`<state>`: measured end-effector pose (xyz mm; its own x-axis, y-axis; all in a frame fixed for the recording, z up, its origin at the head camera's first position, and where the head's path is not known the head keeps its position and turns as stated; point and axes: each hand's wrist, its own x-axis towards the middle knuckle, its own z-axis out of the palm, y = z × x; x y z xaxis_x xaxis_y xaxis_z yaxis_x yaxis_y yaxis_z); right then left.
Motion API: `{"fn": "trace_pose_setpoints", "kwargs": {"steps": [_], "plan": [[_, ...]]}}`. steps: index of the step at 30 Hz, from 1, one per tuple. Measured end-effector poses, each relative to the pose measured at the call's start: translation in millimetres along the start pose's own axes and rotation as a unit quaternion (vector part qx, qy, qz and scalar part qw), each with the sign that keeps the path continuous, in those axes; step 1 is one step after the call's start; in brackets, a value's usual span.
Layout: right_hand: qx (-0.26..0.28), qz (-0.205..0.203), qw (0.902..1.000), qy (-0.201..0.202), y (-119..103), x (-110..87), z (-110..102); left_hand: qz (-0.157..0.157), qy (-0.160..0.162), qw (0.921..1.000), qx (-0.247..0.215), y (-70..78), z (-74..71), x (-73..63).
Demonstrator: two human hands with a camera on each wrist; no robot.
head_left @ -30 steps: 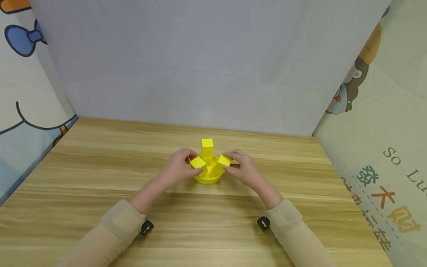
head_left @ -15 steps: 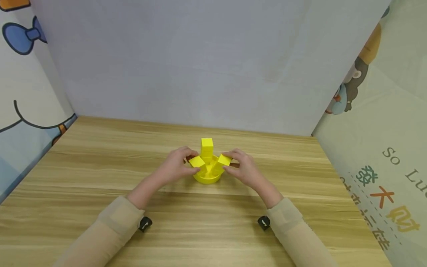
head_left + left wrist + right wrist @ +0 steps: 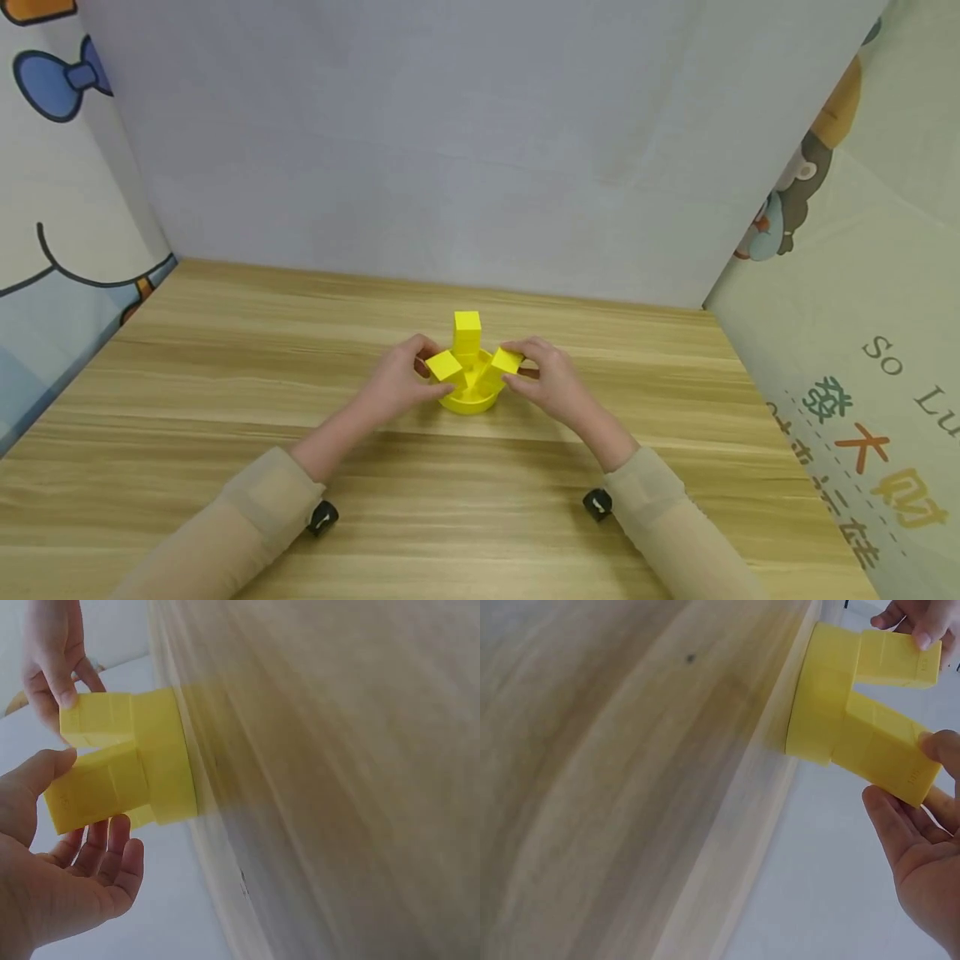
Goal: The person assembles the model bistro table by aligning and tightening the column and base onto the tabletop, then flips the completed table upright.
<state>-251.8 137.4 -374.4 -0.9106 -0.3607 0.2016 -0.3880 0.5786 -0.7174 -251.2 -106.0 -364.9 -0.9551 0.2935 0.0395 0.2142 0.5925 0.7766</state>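
A round yellow dish-like base (image 3: pixel 468 407) stands on the table, with three yellow square-ended blocks rising from it. My left hand (image 3: pixel 392 382) pinches the left block (image 3: pixel 446 367) between thumb and fingers; in the left wrist view this block (image 3: pixel 97 787) leans outward, its lower end at the base (image 3: pixel 166 765). On the other side, my right hand (image 3: pixel 555 382) pinches the right block (image 3: pixel 507 362), also tilted outward, as the right wrist view of that block (image 3: pixel 889 754) shows. Neither hand touches the back block (image 3: pixel 467 330), which stands upright. The blocks' lower ends are partly hidden.
The wood-grain table (image 3: pixel 465 517) extends around the base. Behind it hangs a plain grey-white sheet (image 3: pixel 450 150). Printed cloths flank the left and right sides. A small black device (image 3: pixel 322 517) is at the left cuff, another black device (image 3: pixel 597 504) at the right.
Both hands keep their grip on the two tilted blocks, and the blocks stay in place on the base. Only a slight shift of the head view shows.
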Motion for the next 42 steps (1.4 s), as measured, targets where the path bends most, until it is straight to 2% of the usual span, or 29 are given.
{"fn": "trace_pose_setpoints", "kwargs": {"steps": [5, 10, 13, 16, 20, 23, 27, 34, 42], "plan": [[-0.024, -0.009, 0.9996, 0.008, 1, -4.4, 3, -0.011, 0.009, 0.9999, -0.003, 1.6, 3.1, -3.4], [-0.037, -0.043, 0.9979, 0.032, 5, -12.8, 4, -0.017, 0.013, 0.9998, 0.005, 2.3, 6.5, -5.0], [-0.058, -0.072, 0.9943, 0.052, 5, -19.6, 4, -0.016, 0.033, 0.9993, 0.011, 4.3, 8.4, -5.0], [-0.100, -0.114, 0.9851, 0.081, 3, -27.5, 3, -0.007, 0.060, 0.9980, 0.021, 7.5, 10.6, -4.7], [-0.154, -0.169, 0.9664, 0.116, -1, -37.2, 3, 0.007, 0.098, 0.9948, 0.028, 12.8, 13.5, -3.8], [-0.173, -0.195, 0.9570, 0.129, -5, -42.9, 4, 0.018, 0.123, 0.9919, 0.026, 17.8, 14.4, -2.8], [-0.180, -0.212, 0.9516, 0.130, -8, -48.2, 4, 0.028, 0.138, 0.9897, 0.023, 26.1, 13.9, -0.6], [-0.183, -0.230, 0.9485, 0.118, -14, -55.1, 6, 0.018, 0.153, 0.9880, 0.011, 48.8, 4.7, -0.9], [-0.193, -0.270, 0.9307, 0.154, -21, -55.3, 9, 0.017, 0.154, 0.9878, 0.009, 64.1, 0.8, -5.3]]}}
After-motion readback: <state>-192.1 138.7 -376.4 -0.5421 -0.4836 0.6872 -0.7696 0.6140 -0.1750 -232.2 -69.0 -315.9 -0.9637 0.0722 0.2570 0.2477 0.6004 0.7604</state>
